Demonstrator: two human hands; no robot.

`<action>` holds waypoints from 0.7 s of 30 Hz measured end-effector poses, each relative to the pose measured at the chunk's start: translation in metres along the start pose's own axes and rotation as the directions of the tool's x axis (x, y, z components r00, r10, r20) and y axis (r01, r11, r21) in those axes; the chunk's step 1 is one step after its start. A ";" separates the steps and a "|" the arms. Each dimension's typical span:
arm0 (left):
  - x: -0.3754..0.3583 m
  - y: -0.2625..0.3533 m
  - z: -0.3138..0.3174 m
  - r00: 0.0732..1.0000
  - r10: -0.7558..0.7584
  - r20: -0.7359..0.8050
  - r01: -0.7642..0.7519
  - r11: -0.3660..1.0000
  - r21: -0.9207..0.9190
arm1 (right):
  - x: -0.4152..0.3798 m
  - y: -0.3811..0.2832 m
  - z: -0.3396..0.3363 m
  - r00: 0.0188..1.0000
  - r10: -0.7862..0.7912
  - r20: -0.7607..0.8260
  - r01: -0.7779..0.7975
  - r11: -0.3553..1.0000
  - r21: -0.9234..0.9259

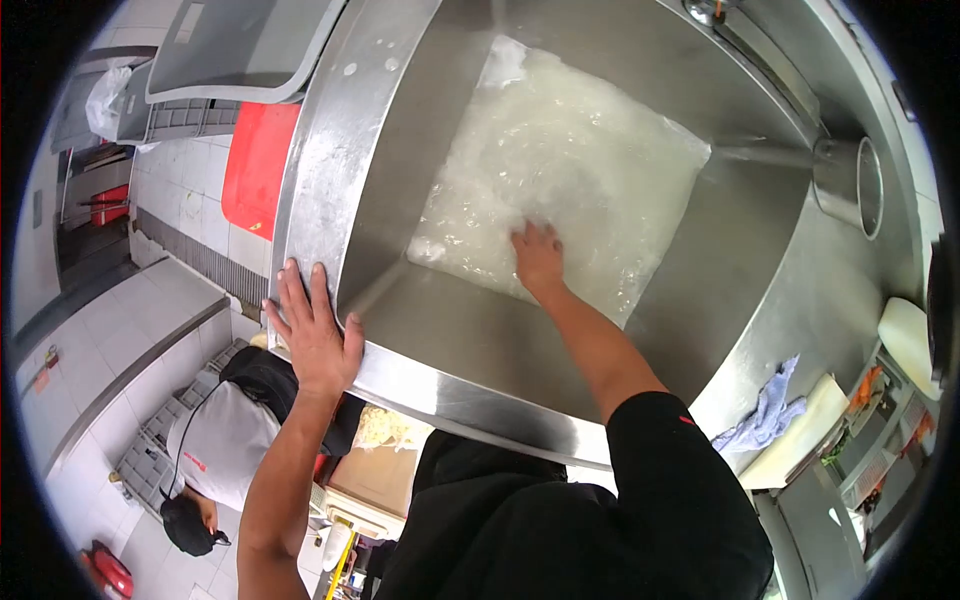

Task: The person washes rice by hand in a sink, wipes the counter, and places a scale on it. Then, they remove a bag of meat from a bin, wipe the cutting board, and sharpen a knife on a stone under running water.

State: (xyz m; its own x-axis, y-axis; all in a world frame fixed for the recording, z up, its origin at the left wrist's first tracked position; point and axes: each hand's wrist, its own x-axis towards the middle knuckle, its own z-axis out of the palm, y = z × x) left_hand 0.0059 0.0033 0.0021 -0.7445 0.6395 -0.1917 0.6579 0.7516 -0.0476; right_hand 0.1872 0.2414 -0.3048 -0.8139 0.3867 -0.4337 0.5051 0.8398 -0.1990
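Observation:
A deep metal sink (440, 310) holds cloudy, pale water (590, 140) with bubbles on its surface. My right hand (540, 258) reaches into the sink, its fingertips at or in the water near the edge closest to me. The fingers are apart, and nothing shows in them; their tips are partly hidden by the water. My left hand (316, 335) lies flat on the sink's near left corner, fingers spread, holding nothing.
Another person (230, 440) in a grey top is at the lower left. A metal cylinder (845, 185) stands at the sink's right edge, and a blue cloth (765, 410) lies lower right. Left are a red board (262, 165) and a grey bin (240, 50).

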 end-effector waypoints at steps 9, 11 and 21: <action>0.000 -0.003 0.005 1.000 0.024 -0.014 -0.024 0.999 0.023 | 0.012 0.176 -0.024 0.882 0.353 -0.312 -0.391 0.918 -0.065; 0.000 -0.004 0.005 1.000 0.028 -0.009 -0.028 1.000 0.013 | 0.044 0.207 -0.056 0.839 0.525 -0.142 -0.523 0.851 0.050; 0.004 -0.004 0.007 0.999 0.046 -0.010 -0.046 0.999 -0.027 | 0.193 0.217 -0.093 0.662 0.719 -0.212 -0.716 0.690 0.106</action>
State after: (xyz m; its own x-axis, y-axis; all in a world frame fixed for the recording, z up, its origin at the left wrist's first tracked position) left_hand 0.0013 0.0020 -0.0053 -0.7146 0.6749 -0.1843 0.6882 0.7254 -0.0121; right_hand 0.1130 0.5334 -0.3504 -0.2366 0.9405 -0.2440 0.9616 0.2626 0.0796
